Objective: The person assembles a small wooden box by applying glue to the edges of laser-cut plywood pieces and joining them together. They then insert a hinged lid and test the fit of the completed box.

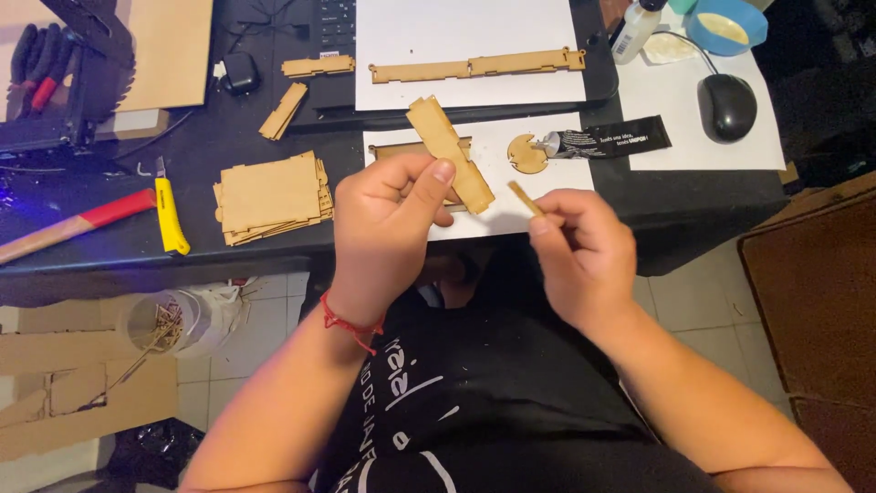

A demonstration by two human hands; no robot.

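- Left hand (pixel 388 219) pinches a flat, pale-brown wooden strip (pixel 449 152) between thumb and fingers; the strip is thin, matte and straight-edged, tilted up to the left above the desk edge (pixel 228 260).
- Right hand (pixel 582 242) is curled narrow around a small wooden stick (pixel 524 197), which pokes out from the fingertips toward the strip without touching it.
- Both forearms rise from the lap, wrists bent inward; a red cord bracelet (pixel 349 324) circles the left wrist.
- Behind the hands lies a white sheet (pixel 566 178) bearing a round wooden disc (pixel 526 153) and a black glue tube (pixel 610 140) with pale lettering, its nozzle at the disc.
- Left of it sits a stack of flat cut boards (pixel 271 196), then a yellow utility knife (pixel 169 215).
- Far right: a black mouse (pixel 726 106) on white paper.
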